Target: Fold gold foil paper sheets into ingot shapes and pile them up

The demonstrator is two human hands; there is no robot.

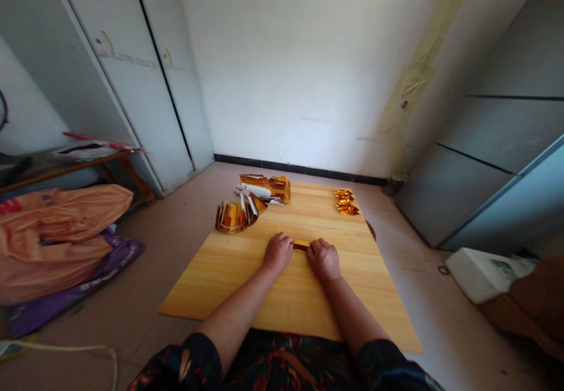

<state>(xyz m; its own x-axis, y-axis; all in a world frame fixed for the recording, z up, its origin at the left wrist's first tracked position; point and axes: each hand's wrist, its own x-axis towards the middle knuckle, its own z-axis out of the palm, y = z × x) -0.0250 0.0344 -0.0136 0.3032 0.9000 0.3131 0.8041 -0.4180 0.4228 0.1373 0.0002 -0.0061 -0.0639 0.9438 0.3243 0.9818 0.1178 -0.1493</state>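
A narrow folded strip of gold foil paper point(301, 246) spans the gap between my two hands, just above or on the wooden tabletop point(291, 297). My left hand point(278, 252) is closed on the strip's left end. Its right end is gripped by my right hand point(324, 259), whose fingers are curled and partly hide it. Beyond my left hand lies a curved stack of gold foil sheets point(232, 217). A second pile of gold and white foil paper point(277, 189) rests farther back. Several folded gold foil pieces point(347, 202) sit at the back right corner.
Left of the table, an orange sack point(66, 232) and a purple bag point(101, 268) lie near a wooden bench point(127, 171). A white box point(480, 273) stands on the floor at right, below a grey refrigerator-like cabinet point(467, 144). The white wall point(291, 74) rises behind.
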